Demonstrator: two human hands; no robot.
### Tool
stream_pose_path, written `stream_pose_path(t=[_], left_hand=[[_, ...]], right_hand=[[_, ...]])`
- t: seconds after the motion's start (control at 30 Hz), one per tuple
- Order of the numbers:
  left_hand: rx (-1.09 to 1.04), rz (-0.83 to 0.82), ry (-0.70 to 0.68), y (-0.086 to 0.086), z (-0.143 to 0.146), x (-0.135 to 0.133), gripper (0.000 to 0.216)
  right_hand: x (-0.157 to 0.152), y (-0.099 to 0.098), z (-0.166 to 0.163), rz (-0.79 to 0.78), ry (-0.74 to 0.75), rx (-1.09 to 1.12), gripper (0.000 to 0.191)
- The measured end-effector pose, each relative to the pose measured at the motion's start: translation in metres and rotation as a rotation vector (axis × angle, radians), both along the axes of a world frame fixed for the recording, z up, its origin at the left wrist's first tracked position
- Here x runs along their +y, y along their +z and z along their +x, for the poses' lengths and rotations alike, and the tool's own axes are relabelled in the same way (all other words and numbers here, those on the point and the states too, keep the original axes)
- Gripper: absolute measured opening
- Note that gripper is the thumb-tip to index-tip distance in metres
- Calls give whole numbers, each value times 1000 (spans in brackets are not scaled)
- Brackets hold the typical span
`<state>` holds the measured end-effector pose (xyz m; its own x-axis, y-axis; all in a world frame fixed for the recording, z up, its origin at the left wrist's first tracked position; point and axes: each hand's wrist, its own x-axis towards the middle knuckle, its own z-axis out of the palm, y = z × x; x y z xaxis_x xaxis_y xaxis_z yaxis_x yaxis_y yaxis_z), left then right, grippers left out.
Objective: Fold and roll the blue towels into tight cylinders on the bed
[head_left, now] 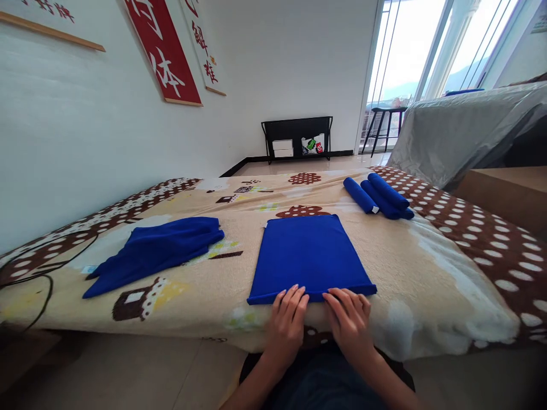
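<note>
Head view: flat blue cloth [303, 253] on patterned blanket [431, 296], between crumpled blue cloth [158, 247] and rolled blue cloths [378, 196]. Left hand [289, 316] and right hand [350, 322] pinch its rolled near edge, fingers close together. Risk: uneven pressure could skew edge; loose pinch could let it unroll; soft blanket might bunch underneath.

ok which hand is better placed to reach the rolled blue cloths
Probably the right hand: the rolled blue cloths lie ahead to its right, farther from the left hand. Both touch the flat blue cloth.
</note>
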<state>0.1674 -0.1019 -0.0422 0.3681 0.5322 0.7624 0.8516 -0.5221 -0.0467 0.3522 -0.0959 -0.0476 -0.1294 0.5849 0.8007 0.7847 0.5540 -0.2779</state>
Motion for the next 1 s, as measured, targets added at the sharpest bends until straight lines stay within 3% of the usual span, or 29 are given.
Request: stream_pose_path(t=[0.17,0.4,0.63,1.0], left_hand=[[100,-77,-52,-6,-8,-2,52],[70,-80,97,-12,-76,-13,60],[1,-159,144,-4,-104,-19,46],[-130,-237,148,5,-126,-9,31]], right_hand=[[1,-3,-2,19,196,-121,52],[11,-13,73,-51,101,-342,65],[16,-12,118,-141,86,-381,57],[30,1,145,-348,69,-306,36]])
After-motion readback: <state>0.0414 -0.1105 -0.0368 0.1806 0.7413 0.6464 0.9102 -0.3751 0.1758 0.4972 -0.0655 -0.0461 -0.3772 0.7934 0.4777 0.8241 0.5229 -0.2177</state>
